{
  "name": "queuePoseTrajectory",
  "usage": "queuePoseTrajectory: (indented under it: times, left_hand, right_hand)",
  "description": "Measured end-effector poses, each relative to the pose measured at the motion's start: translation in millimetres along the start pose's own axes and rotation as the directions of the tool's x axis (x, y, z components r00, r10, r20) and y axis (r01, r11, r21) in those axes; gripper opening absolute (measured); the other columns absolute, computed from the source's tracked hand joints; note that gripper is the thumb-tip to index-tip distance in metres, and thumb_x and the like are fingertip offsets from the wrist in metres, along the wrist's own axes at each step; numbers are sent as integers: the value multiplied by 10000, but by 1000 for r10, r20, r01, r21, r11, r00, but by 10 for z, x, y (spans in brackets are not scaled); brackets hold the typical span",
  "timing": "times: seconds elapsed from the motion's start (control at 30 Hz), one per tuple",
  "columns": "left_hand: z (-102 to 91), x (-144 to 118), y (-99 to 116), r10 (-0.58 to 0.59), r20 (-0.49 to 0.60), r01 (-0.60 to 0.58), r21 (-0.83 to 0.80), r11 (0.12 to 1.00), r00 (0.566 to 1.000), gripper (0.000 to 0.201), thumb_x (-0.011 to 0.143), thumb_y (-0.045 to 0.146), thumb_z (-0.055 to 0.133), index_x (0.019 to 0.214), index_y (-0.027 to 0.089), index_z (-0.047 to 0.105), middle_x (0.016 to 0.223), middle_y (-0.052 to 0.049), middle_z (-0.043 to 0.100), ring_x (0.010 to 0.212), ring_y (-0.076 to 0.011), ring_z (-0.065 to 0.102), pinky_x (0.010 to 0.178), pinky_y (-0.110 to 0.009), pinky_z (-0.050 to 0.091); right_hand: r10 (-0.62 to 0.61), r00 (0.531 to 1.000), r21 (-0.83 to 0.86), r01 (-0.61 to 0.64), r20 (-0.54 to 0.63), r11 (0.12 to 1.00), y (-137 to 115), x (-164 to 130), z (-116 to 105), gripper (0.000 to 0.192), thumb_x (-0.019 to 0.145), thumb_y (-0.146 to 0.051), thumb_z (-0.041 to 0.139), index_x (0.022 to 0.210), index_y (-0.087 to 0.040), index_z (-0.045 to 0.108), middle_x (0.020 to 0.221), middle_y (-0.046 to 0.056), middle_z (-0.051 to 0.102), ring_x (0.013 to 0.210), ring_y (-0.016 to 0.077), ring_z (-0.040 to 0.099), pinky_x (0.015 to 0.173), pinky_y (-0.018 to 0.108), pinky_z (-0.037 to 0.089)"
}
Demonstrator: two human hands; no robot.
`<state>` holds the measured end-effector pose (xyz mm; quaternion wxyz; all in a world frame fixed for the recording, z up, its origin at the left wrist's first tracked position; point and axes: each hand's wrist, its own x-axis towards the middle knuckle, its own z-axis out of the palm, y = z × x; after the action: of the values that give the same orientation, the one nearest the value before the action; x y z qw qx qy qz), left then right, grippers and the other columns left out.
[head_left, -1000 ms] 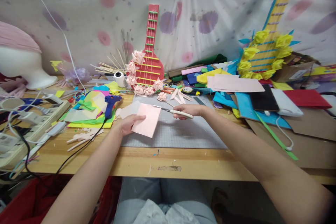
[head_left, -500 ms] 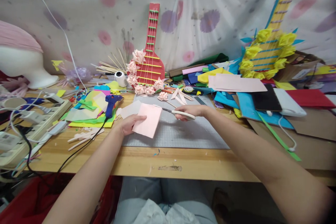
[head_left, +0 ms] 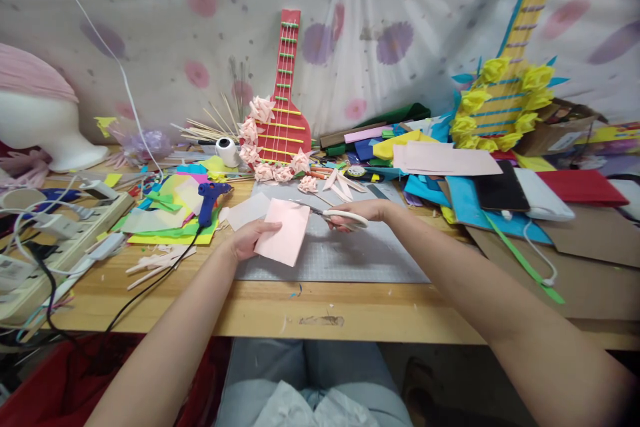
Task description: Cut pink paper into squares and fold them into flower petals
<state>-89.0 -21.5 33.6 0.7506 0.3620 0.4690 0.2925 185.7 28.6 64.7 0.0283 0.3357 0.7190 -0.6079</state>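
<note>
Left hand (head_left: 247, 239) pinches the light, floppy pink paper sheet (head_left: 283, 231) at its nine-o'clock edge; right hand (head_left: 363, 212) grips white-handled scissors (head_left: 336, 215).

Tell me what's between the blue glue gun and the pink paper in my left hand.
A pale paper sheet lies between glue gun and pink paper, per the head view.

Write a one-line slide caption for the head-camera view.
Left hand holds pink paper while right hand brings scissors to its edge over a grey cutting mat.
</note>
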Motion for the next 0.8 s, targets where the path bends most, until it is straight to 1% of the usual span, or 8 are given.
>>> queuePoseTrajectory:
  times: [0.23, 0.4, 0.63, 0.8]
  left_hand:
    - [26, 16, -14, -4, 8, 4, 7, 1000, 1000, 307, 684, 211, 637, 959, 76, 616, 743, -103, 690, 592, -151, 621, 555, -231, 471]
    - [42, 23, -21, -8, 10, 8, 20, 1000, 1000, 324, 681, 233, 638, 968, 84, 620, 769, -106, 691, 606, -164, 625, 564, -247, 475]
    - [19, 16, -44, -14, -1, 14, 27, 1000, 1000, 307, 685, 230, 635, 949, 74, 629, 771, -110, 690, 588, -156, 617, 547, -245, 470]
    - [4, 29, -59, -6, 9, 6, 18, 1000, 1000, 294, 685, 226, 633, 941, 81, 630, 786, -109, 691, 613, -162, 623, 560, -252, 482]
  right_hand:
    - [23, 1000, 34, -24, 14, 999, -9, -4, -25, 469, 669, -577, 597, 843, -154, 492, 671, -25, 492, 571, 62, 444, 497, 188, 352]
    - [32, 999, -31, -32, 1, 999, -58, 9, -12, 511, 670, -620, 560, 850, -146, 496, 635, -31, 467, 543, 59, 427, 476, 188, 341]
    - [1, 1000, 20, 0, -22, 1000, 21, 70, -13, 459, 672, -577, 594, 806, -154, 475, 680, -27, 455, 543, 48, 413, 480, 186, 351]
    - [-19, 999, 7, 19, -39, 1000, -22, 55, 10, 481, 660, -590, 598, 810, -154, 462, 665, -35, 433, 521, 39, 395, 441, 169, 314]
